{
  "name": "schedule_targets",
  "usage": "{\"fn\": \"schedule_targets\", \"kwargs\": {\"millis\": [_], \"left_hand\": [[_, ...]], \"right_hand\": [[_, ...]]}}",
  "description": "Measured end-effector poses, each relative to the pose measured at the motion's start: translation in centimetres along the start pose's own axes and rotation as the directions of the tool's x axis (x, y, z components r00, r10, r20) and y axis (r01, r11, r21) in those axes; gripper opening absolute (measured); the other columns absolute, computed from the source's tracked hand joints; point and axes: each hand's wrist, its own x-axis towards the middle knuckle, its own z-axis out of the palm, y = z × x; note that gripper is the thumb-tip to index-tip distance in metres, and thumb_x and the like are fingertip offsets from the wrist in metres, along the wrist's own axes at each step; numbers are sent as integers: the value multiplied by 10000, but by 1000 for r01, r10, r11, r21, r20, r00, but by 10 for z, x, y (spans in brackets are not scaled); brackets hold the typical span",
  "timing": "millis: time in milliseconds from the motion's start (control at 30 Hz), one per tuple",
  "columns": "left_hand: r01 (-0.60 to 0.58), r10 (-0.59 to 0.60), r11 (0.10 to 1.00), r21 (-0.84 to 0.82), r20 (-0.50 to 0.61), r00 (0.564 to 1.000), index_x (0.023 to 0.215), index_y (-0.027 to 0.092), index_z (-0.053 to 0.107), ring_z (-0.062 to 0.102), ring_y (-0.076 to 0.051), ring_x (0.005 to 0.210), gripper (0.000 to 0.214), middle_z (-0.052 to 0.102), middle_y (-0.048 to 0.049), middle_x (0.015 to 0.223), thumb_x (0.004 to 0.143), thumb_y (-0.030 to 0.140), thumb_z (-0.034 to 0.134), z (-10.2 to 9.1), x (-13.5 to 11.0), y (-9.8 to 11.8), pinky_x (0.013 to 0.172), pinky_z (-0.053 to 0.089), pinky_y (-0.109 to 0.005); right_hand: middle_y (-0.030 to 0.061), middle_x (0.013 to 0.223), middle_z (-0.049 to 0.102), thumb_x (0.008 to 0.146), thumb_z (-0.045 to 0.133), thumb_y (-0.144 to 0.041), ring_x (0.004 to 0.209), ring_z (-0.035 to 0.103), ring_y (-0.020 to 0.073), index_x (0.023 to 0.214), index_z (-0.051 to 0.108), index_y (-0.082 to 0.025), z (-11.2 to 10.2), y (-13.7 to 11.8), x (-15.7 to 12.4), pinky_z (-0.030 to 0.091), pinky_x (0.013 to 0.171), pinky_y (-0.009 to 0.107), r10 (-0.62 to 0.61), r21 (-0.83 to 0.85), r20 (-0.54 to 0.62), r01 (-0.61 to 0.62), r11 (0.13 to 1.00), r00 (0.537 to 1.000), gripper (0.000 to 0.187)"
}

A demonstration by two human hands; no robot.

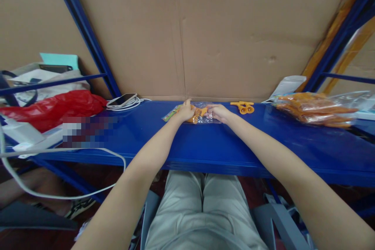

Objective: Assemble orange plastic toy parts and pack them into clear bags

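A clear plastic bag [208, 118] with orange plastic parts [195, 117] inside lies flat on the blue table [211, 144]. A colourful printed piece [169, 115] shows at its left end. My left hand [185, 111] is closed on the left part of the bag, over some of the orange parts. At the bag's right side, my right hand [220, 113] has its fingers closed on the plastic. Just right of that hand lie loose orange plastic pieces [243, 108] with round, cup-like ends.
Filled bags of orange parts [316, 109] are piled at the right. On the left are a phone [124, 100] on a coiled white cable, a red plastic bag [67, 107] and a white power strip [43, 138]. A cardboard wall [222, 39] stands behind the table, between blue posts [88, 39].
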Motion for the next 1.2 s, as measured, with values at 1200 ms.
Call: {"fn": "schedule_targets", "kwargs": {"millis": [1200], "left_hand": [[-44,-9,896,442,118,993,892,161,737,676,-203,920,291,750,-94,981,892,248,460,-13,-13,28,783,472,-236]], "right_hand": [[-36,465,508,924,501,-106,333,328,15,712,528,-143,2,-12,-25,210,325,127,186,-365,240,-89,927,953,217]]}}
